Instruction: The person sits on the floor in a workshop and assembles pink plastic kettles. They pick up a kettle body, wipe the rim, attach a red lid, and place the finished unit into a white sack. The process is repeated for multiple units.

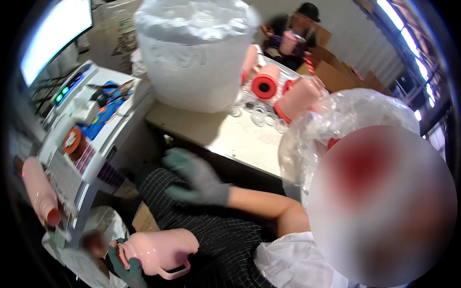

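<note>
My left hand (126, 269), in a dark green glove, grips one end of a pink handled tumbler (156, 247). The tumbler lies on its side beside my lap, its handle pointing down. Over my dark checked trousers hovers my right hand (199, 177), in a grey and green glove. It is slightly blurred, with thumb and fingers apart and nothing seen between them. Under the tumbler's left end is a white plastic bag (111, 218). Another pink tumbler (39, 189) lies on its side at the far left.
A big white lined bin (192, 72) stands on the table (225, 137). Behind it are red-based pink tumblers (266, 82) and clear rings (259, 116). Clear plastic wrapping (370, 108) and a blurred patch cover the right. A co-worker (293, 36) sits beyond, holding a pink tumbler.
</note>
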Motion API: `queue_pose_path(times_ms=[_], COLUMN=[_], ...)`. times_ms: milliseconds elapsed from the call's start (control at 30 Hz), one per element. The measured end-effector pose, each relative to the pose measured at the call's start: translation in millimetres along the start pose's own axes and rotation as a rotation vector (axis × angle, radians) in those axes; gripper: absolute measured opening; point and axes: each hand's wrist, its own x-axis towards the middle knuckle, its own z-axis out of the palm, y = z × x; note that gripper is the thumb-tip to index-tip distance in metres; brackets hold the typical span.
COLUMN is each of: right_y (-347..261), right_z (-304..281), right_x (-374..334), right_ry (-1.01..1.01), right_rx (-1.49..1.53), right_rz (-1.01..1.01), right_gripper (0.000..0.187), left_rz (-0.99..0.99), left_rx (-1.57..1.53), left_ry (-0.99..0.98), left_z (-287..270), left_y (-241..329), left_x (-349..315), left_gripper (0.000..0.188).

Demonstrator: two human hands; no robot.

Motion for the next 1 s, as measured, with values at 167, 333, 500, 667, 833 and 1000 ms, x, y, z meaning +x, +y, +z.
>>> queue_pose_path(times_ms=[167, 333, 500, 667, 833, 1000], right_y=[32.6, -30.0, -54.4, -48.6, -67.6, -52.0], right_z=[-265.6, -435.0, -487.9, -456.3, -479.7, -495.2], right_x=[-170.6, -320.0, -458.5, -341.0, -386.7, -361.6], right_ry=[1.027, 0.771, 0.448, 0.575, 0.147, 0.088], right_rx=[-0.718, -1.806, -1.820, -1.396, -1.241, -0.851], right_rz=[0.317, 1.657, 2.132, 2.088, 2.189, 1.868], right_gripper=[0.032, 0.060, 0.093, 0.076, 0.053, 0.060], left_rz=[-0.079, -0.057, 0.848, 0.428, 0.078, -0.026], left_rx=[0.006, 0.279, 0.628, 0.458, 0.635, 0.556], left_ry=[-0.092, -0.064, -0.420, -0.301, -0.336, -0.256], left_z=[36.9, 72.4, 39.5, 34.5, 25.5, -15.7], left_y=[17.7, 54.8, -5.0, 3.4, 21.9, -33.0], left_x=[32.6, 50.2, 89.7, 77.5, 77.9, 72.2], left_gripper=[0.072, 0.062, 0.040, 0.053, 0.051, 0.079])
